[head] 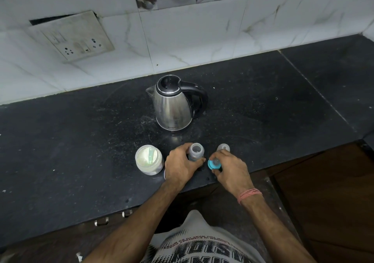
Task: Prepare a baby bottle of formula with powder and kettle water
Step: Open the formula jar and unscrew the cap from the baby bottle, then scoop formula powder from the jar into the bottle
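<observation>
An open baby bottle (196,151) stands upright on the black counter (81,145), and my left hand (181,166) is wrapped around its body. Just right of it, my right hand (229,168) holds the blue teat ring (214,164) with its clear teat, low over the counter. A clear bottle cap (223,147) sits behind my right hand. To the left stands an open jar of white formula powder (149,159) with a green scoop lying in it. A steel kettle (174,103) with a black handle stands farther back, lid closed.
A white lid edge (165,174) peeks out under my left hand beside the jar. The tiled wall with a socket plate (74,37) runs along the back. The counter's front edge lies just below my wrists, with drawer handles (113,218) beneath it.
</observation>
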